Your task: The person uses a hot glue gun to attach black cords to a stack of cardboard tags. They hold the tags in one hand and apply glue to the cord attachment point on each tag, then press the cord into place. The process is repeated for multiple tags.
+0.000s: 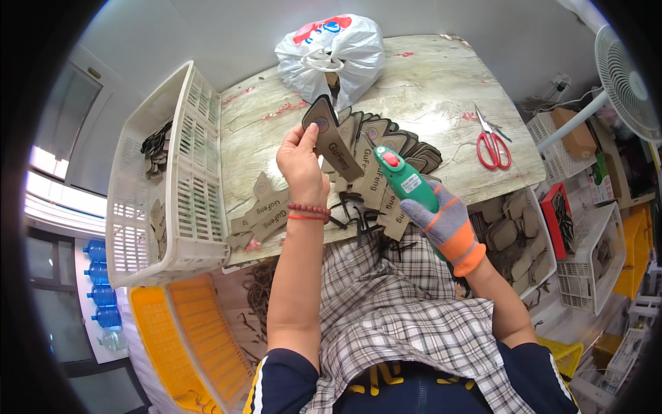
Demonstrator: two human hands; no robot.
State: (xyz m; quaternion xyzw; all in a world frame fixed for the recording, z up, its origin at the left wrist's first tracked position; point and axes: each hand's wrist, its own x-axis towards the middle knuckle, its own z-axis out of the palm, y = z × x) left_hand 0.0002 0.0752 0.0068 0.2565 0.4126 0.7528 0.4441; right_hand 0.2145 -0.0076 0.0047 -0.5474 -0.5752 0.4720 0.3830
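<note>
My bare left hand (pixel 301 162) pinches a long brown strap-like piece (pixel 336 146) with black edging, a rounded top and printed lettering. It is held tilted over the table's near part. In a grey and orange glove, my right hand (pixel 447 224) grips a green hand-held power tool (pixel 407 181) with a red button. The tool's front end points up toward the held piece; whether they touch I cannot tell. Beneath and behind both hands lies a fanned heap of similar pieces (pixel 378 169). Dark trimmed scraps (pixel 360 219) hang at the table's near edge.
Red-handled scissors (pixel 492 148) lie on the table (pixel 441 83) at right. A tied white plastic bag (pixel 345 62) stands at the back. A white crate (pixel 172 221) flanks the left side, above a yellow crate (pixel 189 331). More filled crates (pixel 586 276) and a fan (pixel 620 65) are at right.
</note>
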